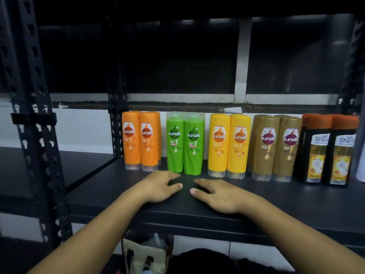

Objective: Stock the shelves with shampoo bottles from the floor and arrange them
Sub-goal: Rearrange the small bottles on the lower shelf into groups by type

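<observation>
Shampoo bottles, upright in one row along the back of a dark shelf [276,204], paired by colour from left to right: orange bottles [140,141], green bottles [185,143], yellow bottles [227,145], brown bottles [274,147], all labelled "sunsilk", and black bottles [325,151] with orange caps. Further bottles stand behind the orange, brown and black pairs, mostly hidden. The small label print is blurred, and the black pair's brand name is cut short. Left hand [160,187] and right hand [221,196] lie palm down on the shelf just before the green pair, each grip apart and holding nothing. A bag [138,254] sits below the shelf, its contents indistinct.
</observation>
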